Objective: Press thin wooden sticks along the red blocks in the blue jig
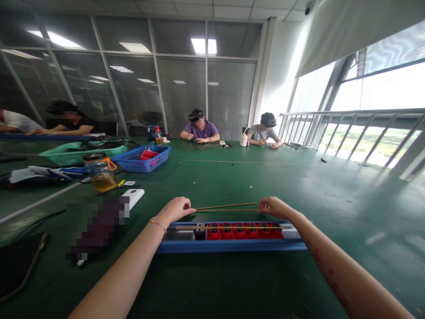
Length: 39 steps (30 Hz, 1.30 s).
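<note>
Left hand [178, 209] and right hand [272, 206] reach forward and inward past the blue tray [232, 246].
The left grip pinches two thin sticks [229, 210] together at one end; the right grip is closed on the nearer stick's opposite end.

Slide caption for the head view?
Left hand and right hand holding a thin stick by its ends, beyond a blue tray of red holders.

Sticks [226, 210] at my fingers [186, 205]: wood-looking, matt. Lower centre of frame: red holders [233, 235], glossy plastic; blue tray [232, 246], smooth plastic. My table [206, 179]: smooth, glossy at right.
</note>
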Available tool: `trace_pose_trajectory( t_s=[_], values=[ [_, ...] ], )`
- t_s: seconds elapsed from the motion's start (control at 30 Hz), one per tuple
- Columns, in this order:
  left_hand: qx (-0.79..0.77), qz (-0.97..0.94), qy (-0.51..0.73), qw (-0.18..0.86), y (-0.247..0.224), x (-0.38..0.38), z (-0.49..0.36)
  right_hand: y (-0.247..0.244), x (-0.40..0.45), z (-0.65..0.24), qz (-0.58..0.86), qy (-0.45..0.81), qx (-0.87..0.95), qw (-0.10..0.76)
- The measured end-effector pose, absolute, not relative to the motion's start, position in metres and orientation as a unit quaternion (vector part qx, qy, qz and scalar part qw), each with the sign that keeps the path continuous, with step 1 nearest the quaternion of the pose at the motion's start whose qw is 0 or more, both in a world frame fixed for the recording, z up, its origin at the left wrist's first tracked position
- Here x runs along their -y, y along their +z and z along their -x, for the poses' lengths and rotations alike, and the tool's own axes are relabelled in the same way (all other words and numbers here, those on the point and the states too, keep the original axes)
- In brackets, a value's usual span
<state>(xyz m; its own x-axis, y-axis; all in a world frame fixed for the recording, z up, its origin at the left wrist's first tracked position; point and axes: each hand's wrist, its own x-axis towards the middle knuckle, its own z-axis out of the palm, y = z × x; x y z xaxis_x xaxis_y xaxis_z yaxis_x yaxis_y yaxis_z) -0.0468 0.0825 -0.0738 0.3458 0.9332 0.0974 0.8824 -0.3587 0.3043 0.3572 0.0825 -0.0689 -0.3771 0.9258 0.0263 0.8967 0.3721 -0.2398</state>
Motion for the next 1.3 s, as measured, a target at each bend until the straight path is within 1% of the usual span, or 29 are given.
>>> trace_pose_trajectory(
  t_s=[0.23, 0.4, 0.5, 0.7, 0.87, 0.97, 1.07, 1.2, 1.3],
  values=[
    [-0.553, -0.819, 0.125, 0.083, -0.08, -0.086, 0.05, -0.066, -0.104, -0.336, 0.561, 0.02, 0.827, 0.04],
    [-0.557, -0.818, 0.121, 0.073, -0.078, -0.085, 0.047, -0.062, -0.106, -0.334, 0.542, 0.03, 0.84, 0.003],
    [-0.559, -0.817, 0.119, 0.079, -0.077, -0.084, 0.046, -0.062, -0.105, -0.336, 0.534, 0.041, 0.845, -0.005],
    [-0.564, -0.814, 0.114, 0.08, -0.077, -0.084, 0.045, -0.057, -0.093, -0.344, 0.51, 0.068, 0.857, 0.02],
    [-0.557, -0.819, 0.114, 0.077, -0.077, -0.084, 0.044, -0.029, -0.063, -0.359, 0.501, 0.084, 0.859, 0.072],
    [-0.563, -0.815, 0.111, 0.078, -0.077, -0.084, 0.043, -0.012, -0.034, -0.368, 0.491, 0.159, 0.847, 0.124],
    [-0.564, -0.815, 0.11, 0.075, -0.077, -0.083, 0.042, -0.006, -0.006, -0.376, 0.499, 0.214, 0.832, 0.115],
    [-0.558, -0.819, 0.113, 0.067, -0.078, -0.083, 0.042, -0.016, 0.013, -0.38, 0.531, 0.225, 0.81, 0.103],
    [-0.55, -0.824, 0.121, 0.063, -0.081, -0.084, 0.044, -0.022, 0.015, -0.38, 0.521, 0.229, 0.814, 0.114]
  ],
)
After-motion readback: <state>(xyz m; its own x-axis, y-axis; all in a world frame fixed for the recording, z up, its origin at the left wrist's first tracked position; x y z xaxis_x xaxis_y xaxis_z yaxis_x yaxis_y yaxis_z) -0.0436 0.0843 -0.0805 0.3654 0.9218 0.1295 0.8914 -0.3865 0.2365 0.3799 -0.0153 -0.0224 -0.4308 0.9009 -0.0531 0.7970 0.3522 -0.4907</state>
